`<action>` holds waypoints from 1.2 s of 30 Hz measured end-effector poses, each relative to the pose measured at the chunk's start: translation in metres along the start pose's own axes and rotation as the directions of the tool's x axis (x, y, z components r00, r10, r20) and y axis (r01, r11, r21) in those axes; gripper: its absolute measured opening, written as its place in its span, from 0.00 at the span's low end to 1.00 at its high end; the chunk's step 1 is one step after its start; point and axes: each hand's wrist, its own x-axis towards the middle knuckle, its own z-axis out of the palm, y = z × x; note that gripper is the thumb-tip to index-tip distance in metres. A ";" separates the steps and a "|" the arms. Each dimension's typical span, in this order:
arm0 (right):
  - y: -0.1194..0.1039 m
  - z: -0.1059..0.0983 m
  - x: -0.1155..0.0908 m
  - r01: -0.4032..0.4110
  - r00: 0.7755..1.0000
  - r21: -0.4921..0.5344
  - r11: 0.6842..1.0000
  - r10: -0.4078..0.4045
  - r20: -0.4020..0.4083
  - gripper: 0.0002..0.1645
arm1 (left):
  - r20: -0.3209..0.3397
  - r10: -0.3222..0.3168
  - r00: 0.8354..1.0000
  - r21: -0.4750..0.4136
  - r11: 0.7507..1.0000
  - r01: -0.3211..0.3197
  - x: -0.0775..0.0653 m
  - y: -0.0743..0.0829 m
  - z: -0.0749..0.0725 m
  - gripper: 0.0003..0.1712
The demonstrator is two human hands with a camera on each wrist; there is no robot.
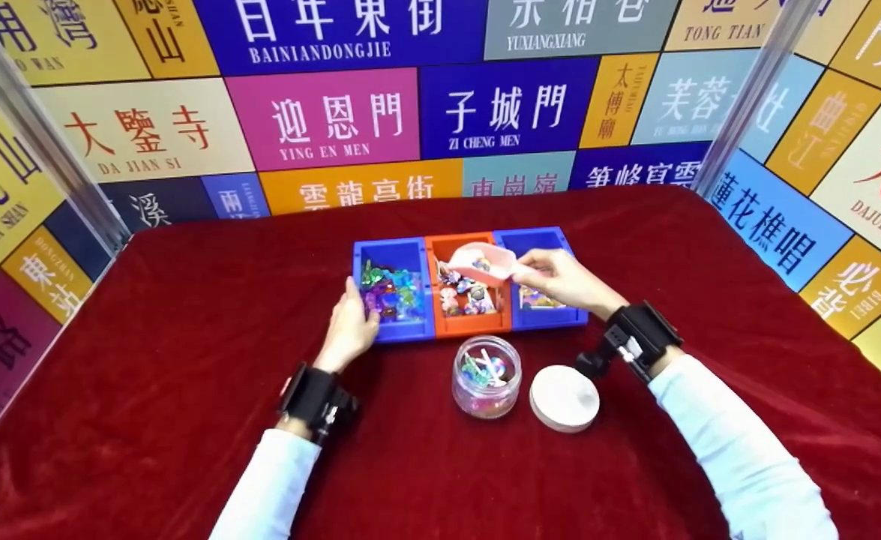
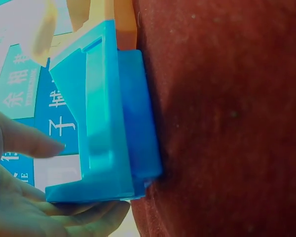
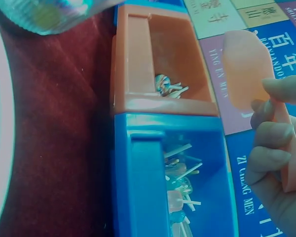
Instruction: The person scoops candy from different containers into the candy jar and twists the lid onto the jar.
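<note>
One pink scoop [image 1: 473,264] in the grip of the right hand [image 1: 569,282], over the orange bin [image 1: 474,325]. Left hand [image 1: 350,325]: grip wide, fingers [image 1: 351,291] against left blue bin's [image 1: 404,331] 9 o'clock wall. Clear jar [image 1: 485,400] of lollipops [image 1: 486,367] at orange bin's 6 o'clock; white lid [image 1: 564,398] beside jar, about 4 o'clock.

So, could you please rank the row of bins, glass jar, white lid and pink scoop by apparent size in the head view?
1. Row of bins
2. Glass jar
3. White lid and pink scoop, unranked: the scoop looks longer but narrower, and the right hand partly covers its handle.
</note>
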 end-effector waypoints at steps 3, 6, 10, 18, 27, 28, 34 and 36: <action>0.011 -0.003 -0.004 -0.008 1.000 0.022 1.000 0.008 0.004 0.16 | -0.027 0.009 1.000 -0.013 1.000 -0.009 0.000 0.001 0.000 0.40; 0.022 -0.007 -0.009 0.011 1.000 0.055 0.998 -0.012 0.007 0.16 | -0.099 0.062 0.993 -0.037 0.997 -0.066 -0.002 0.003 0.002 0.39; 0.022 -0.014 -0.023 0.050 0.999 0.100 0.994 -0.051 0.010 0.14 | -0.258 0.198 0.946 -0.068 0.973 -0.222 -0.003 0.006 0.006 0.36; 0.010 -0.023 -0.053 0.079 0.995 0.103 0.992 -0.085 0.054 0.10 | -0.253 0.365 0.896 -0.170 0.895 -0.412 -0.009 0.026 0.011 0.32; 0.000 -0.021 -0.080 0.132 0.970 0.058 0.990 -0.140 0.198 0.07 | 0.212 0.432 0.877 -0.371 0.866 -0.337 -0.026 0.044 0.018 0.43; -0.001 -0.021 -0.082 0.137 0.968 0.043 0.990 -0.143 0.207 0.07 | 0.254 0.438 0.862 -0.380 0.865 -0.328 -0.027 0.045 0.019 0.44; 0.000 -0.020 -0.089 0.179 0.960 -0.062 0.982 -0.161 0.228 0.07 | 0.434 0.481 0.762 -0.454 0.847 -0.276 -0.031 0.048 0.026 0.50; 0.002 -0.019 -0.089 0.189 0.960 -0.094 0.978 -0.163 0.229 0.07 | 0.466 0.494 0.734 -0.471 0.841 -0.267 -0.032 0.049 0.030 0.50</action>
